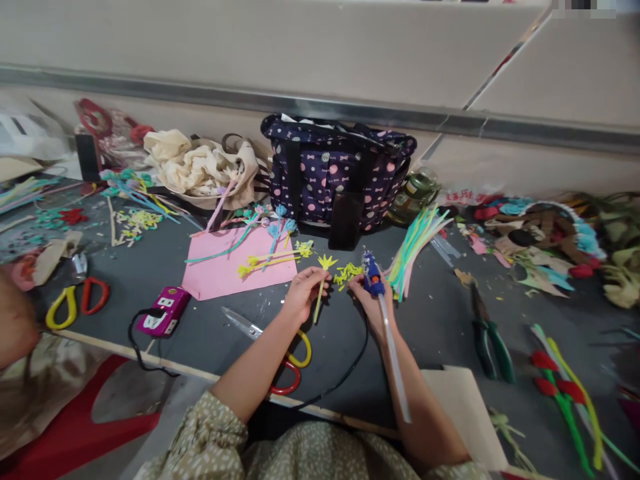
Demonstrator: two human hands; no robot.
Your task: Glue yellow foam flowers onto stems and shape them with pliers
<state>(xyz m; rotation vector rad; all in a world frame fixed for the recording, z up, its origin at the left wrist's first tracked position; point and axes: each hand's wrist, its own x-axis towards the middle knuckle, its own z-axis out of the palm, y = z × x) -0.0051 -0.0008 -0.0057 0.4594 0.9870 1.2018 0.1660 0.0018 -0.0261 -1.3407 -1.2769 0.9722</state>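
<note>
Hands close together, low over the dark grey tabletop (435, 320). Left hand (301, 295) curled, thumb and fingers pinching the thin stem of one yellow paper flower (326, 263), head uppermost. Right hand (373, 308) closed round one blue hot glue gun (373, 275), nozzle pointing away from the body, clear glue stick (394, 360) running back over the wrist, black cord (345, 379) looping toward the lap. Flower and gun just beside each other, one small heap of yellow-green paper scraps (349, 272) between them.

Counted: two pairs of scissors, each with one yellow and one red handle, namely near scissors (243, 321) under the left forearm and far scissors (76, 293) at the left edge. One pair of green-handled pliers (487, 340) to the right. One pink paper sheet (225, 277) with two more yellow flowers (270, 261) lying on it. One bundle of pastel green strips (417, 250). One navy dotted fabric bag (340, 173) behind, one cream cloth bag (200, 167) beside it. Three red flower heads on green stems (555, 387) at far right. One magenta gadget (165, 310) with a black cable.

Tabletop littered with coloured offcuts, too many to count. Beyond, beige wall panels crossed by one grey metal rail (350, 110). Below the table's near edge, one red plastic stool (100, 427).
</note>
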